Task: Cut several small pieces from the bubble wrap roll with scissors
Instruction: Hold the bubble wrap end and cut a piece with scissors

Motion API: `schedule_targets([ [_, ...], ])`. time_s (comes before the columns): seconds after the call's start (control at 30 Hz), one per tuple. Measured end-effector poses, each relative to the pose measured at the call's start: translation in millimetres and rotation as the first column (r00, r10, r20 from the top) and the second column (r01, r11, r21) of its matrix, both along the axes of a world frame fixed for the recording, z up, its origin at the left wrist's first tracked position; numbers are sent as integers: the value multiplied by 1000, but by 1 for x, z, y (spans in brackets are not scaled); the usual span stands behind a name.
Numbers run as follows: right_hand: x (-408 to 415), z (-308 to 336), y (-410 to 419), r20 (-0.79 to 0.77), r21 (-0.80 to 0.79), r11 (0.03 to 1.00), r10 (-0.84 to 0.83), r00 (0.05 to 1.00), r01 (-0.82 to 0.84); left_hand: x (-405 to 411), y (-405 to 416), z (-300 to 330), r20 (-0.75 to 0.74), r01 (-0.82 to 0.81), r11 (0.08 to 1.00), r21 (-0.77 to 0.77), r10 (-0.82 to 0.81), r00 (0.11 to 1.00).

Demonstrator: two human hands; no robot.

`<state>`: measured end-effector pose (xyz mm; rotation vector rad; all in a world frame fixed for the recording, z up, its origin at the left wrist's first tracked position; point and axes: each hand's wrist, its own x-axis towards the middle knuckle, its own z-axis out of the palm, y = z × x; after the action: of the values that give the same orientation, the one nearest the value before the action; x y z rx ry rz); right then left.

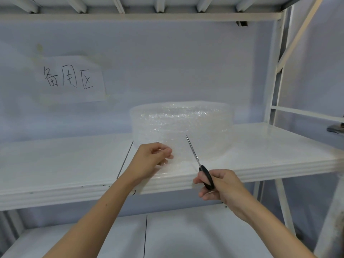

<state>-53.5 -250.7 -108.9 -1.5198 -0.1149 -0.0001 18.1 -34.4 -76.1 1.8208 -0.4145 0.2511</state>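
A wide roll of clear bubble wrap [182, 125] lies on the white shelf [270, 151]. Its loose end [178, 155] hangs forward toward the shelf's front edge. My left hand [151, 161] pinches that loose end at its left side. My right hand [221, 187] grips the black handles of the scissors [197, 161]. The thin blades are closed together and point up and away, along the right side of the loose sheet, tip near the foot of the roll.
A paper sign [72, 81] with handwritten characters is stuck to the back wall at left. A lower shelf [111, 243] lies below my arms. White rack uprights [275, 90] stand at right, with a dark object [335, 127] at the far right edge.
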Motion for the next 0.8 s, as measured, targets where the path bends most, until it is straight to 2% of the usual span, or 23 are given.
schedule_targets([
  [0.13,-4,-7,-3,-53,76,994,84,995,-80,-1,-1,2,-33,15,999,-39,-16,999],
  [0.47,-16,-39,10,-55,202,961,204,977,-189,-16,1,3,-165,27,998,-59,-36,986],
  [0.57,-17,-47,14,-53,198,956,230,972,-216,-17,0,3,-246,83,997,-4,-81,966],
  [0.7,-14,-56,14,-24,224,941,267,963,-255,-15,0,5,-250,110,991,71,-89,964],
  [0.8,-15,-62,14,-19,242,926,305,952,-291,-14,1,4,-253,104,993,52,-87,964],
])
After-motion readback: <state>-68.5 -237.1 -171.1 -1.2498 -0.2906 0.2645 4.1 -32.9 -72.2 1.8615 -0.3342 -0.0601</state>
